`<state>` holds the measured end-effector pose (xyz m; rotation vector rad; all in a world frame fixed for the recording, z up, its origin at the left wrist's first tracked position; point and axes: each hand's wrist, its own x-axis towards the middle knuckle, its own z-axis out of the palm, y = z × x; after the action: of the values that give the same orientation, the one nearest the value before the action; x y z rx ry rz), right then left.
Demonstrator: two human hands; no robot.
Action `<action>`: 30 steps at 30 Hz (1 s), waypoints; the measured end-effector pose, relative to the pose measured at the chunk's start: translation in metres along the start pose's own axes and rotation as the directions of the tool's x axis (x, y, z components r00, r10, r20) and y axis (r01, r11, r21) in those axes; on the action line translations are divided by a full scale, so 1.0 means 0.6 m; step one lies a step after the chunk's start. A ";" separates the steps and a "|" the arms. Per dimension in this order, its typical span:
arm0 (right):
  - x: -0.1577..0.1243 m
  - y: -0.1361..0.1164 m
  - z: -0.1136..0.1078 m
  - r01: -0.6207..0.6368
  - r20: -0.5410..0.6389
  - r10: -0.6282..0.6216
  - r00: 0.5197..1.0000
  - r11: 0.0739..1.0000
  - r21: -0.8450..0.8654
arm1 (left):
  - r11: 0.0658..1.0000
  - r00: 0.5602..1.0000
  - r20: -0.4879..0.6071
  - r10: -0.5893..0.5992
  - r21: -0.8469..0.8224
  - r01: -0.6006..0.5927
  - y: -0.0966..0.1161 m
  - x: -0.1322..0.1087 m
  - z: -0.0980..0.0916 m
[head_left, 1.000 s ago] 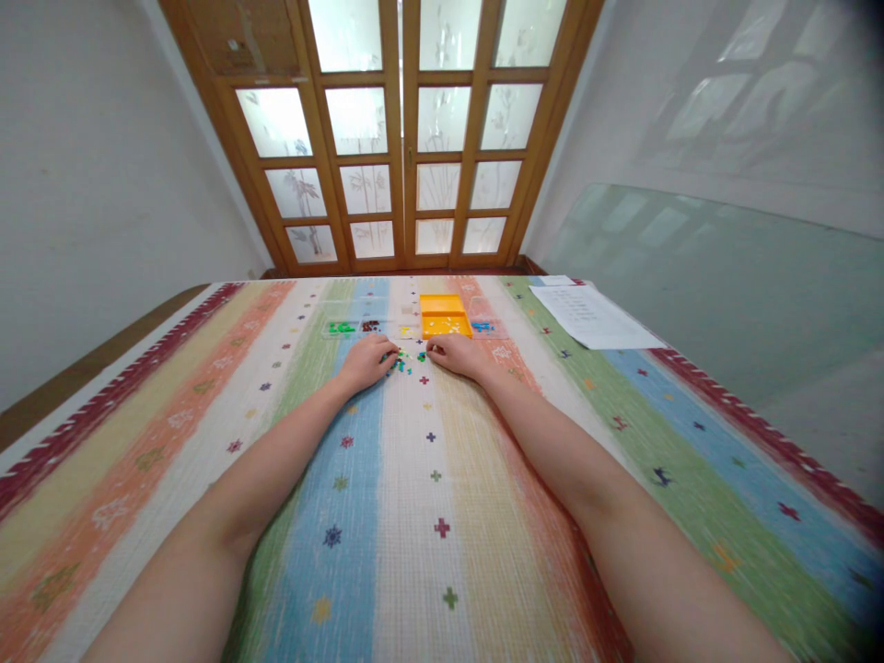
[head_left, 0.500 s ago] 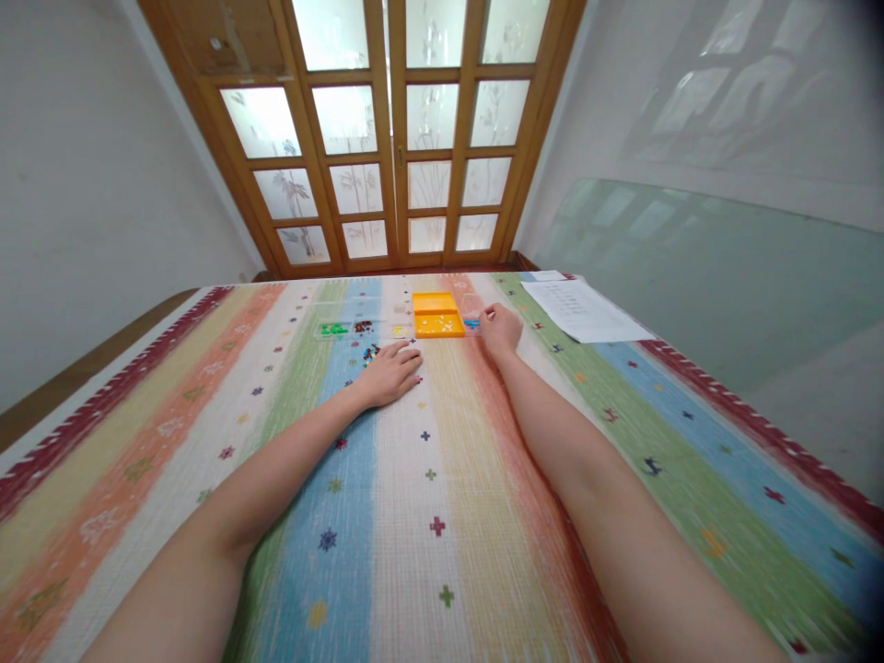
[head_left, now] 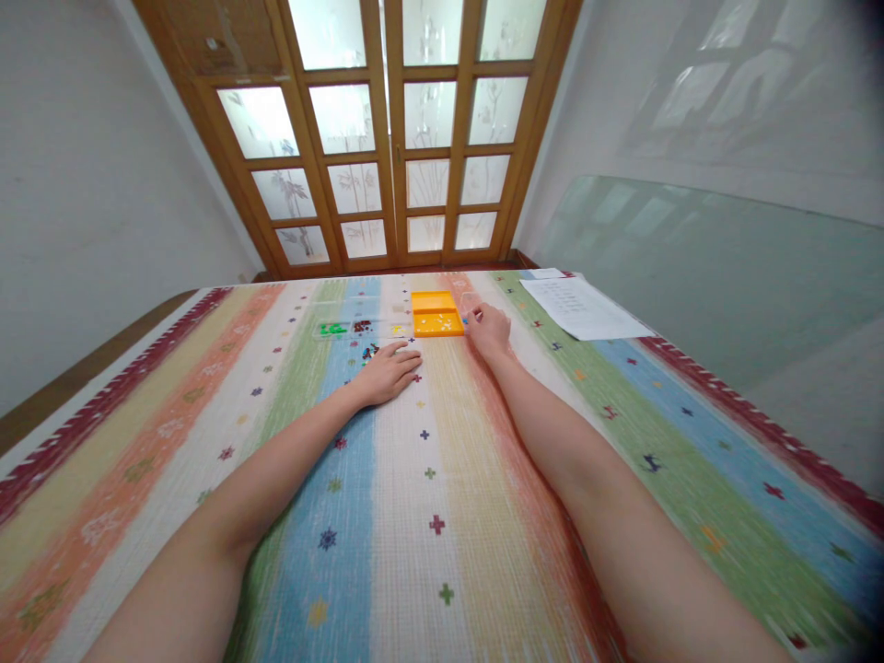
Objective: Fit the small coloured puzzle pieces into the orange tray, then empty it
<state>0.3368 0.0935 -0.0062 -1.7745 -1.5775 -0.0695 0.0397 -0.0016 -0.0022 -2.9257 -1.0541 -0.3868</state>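
Observation:
My left hand [head_left: 390, 373] lies flat on the tablecloth with its fingers stretched out, beside a small pile of mixed coloured pieces [head_left: 370, 352]. Over a small clear box [head_left: 470, 299] is my right hand [head_left: 489, 330], its fingertips pinched together; whatever is between them is too small to tell. The hand covers most of the blue bits [head_left: 465, 321] in that box. Just left of it stands an open orange box [head_left: 434, 300] with white pieces [head_left: 442, 323] in its front half. Further left, clear boxes hold yellow pieces [head_left: 399, 331], dark brown pieces [head_left: 362, 326] and green pieces [head_left: 332, 329].
A striped, patterned tablecloth [head_left: 483, 516] covers the table. Printed paper sheets [head_left: 576, 308] lie at the far right. Beyond the table are wooden doors with glass panes [head_left: 393, 184], and a pale green panel [head_left: 691, 258] is at the right wall.
My right hand has shifted slightly left, closer to the orange box, and now hides more of the blue pieces. My left hand has stayed in place.

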 end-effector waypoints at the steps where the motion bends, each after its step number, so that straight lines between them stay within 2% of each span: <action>1: -0.002 -0.004 0.000 0.014 0.005 -0.014 1.000 1.000 0.008 | 1.000 1.000 0.007 -0.001 -0.005 0.001 0.000 0.000 0.001; 9: -0.018 -0.026 0.012 0.135 0.024 -0.138 0.990 0.988 0.075 | 0.999 1.000 0.011 0.020 -0.031 -0.020 0.000 0.001 0.002; 15: -0.024 -0.031 0.026 0.189 0.053 -0.195 0.979 0.978 0.093 | 0.994 0.998 -0.048 0.045 -0.095 -0.050 -0.002 0.002 0.005; 18: -0.026 -0.034 0.026 0.191 0.066 -0.197 0.978 0.977 0.091 | 0.984 0.993 -0.120 -0.012 -0.176 -0.010 -0.010 0.001 0.007; 20: -0.027 -0.036 0.023 0.193 0.075 -0.199 0.977 0.978 0.084 | 0.965 0.977 -0.192 -0.095 -0.259 0.043 -0.022 0.000 0.007; 23: -0.028 -0.038 0.020 0.199 0.088 -0.206 0.975 0.976 0.087 | 0.898 0.915 -0.298 -0.272 -0.420 0.130 -0.052 -0.005 0.007; 25: -0.029 -0.039 0.020 0.193 0.096 -0.202 0.975 0.977 0.093 | 0.799 0.831 -0.348 -0.433 -0.574 0.176 -0.078 -0.009 0.007; 26: -0.029 -0.039 0.020 0.190 0.099 -0.200 0.975 0.977 0.098 | 0.717 0.783 -0.335 -0.524 -0.670 0.192 -0.091 -0.011 0.007; 28: -0.030 -0.040 0.022 0.185 0.109 -0.197 0.974 0.977 0.107 | 0.491 0.681 -0.235 -0.693 -0.847 0.207 -0.115 -0.015 0.007; 30: -0.031 -0.041 0.023 0.185 0.120 -0.198 0.973 0.976 0.111 | 0.286 0.608 -0.123 -0.784 -0.942 0.178 -0.132 -0.018 0.004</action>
<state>0.3050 0.0845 -0.0139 -1.5734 -1.8121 0.0338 -0.0177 0.0528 -0.0130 -2.3863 -2.1250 -2.3628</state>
